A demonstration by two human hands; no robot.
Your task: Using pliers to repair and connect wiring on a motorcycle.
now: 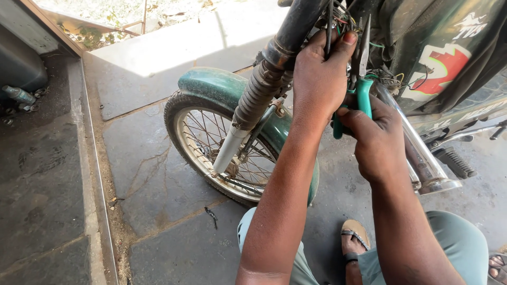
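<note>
A green motorcycle stands in front of me, its front wheel [211, 153] under a green mudguard [211, 84]. My left hand [319, 74] reaches up beside the fork with its ribbed rubber boot [259, 95] and pinches a bundle of wires [338, 21] near the headstock. My right hand [375, 140] grips the teal handles of a pair of pliers [362, 79]. The pliers' metal jaws point up into the tangle of wires. Where the jaw tips end is hidden among the wires.
The shiny exhaust pipe [422, 163] and a footpeg [457, 163] lie to the right of my arms. My sandalled foot [355, 240] rests on the stone floor [153, 174]. A metal rail [95, 174] edges a dark step at the left, where a bottle [18, 95] lies.
</note>
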